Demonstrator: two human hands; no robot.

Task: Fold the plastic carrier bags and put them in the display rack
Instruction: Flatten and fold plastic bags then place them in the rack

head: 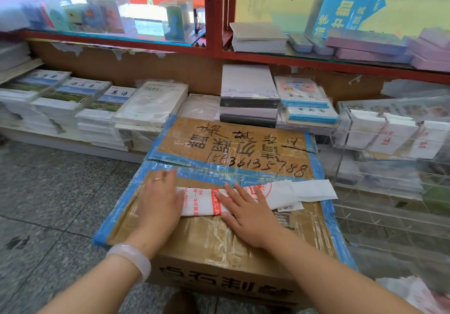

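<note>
Both hands lie flat with straight fingers, pressing rather than gripping: the left hand (pixel 159 200) covers the 9 o'clock end of the carrier bag (pixel 255 198), and the right hand (pixel 248 212) presses its middle. The bag, folded into a long white strip with red print, lies crosswise on top of the cardboard box (pixel 219 238) at the centre of the view, its plain white end pointing toward 3 o'clock.

The box is sealed with blue tape along its edges and centre seam. Handwritten black characters cross its lid upside down, above the digits "1553613 5788", the middle ones partly blurred by tape glare. Large printed characters run along its near side, also inverted.

At 3 o'clock stands the clear acrylic display rack (pixel 389 148), its upper compartment holding folded white bags with red marks. From 9 to 12 o'clock, stacks of exercise books (pixel 97 109) line a low shelf; one cover reads "英语". A pale bangle (pixel 132 257) circles the left wrist, and a ring (pixel 157 179) sits on a left finger.
</note>
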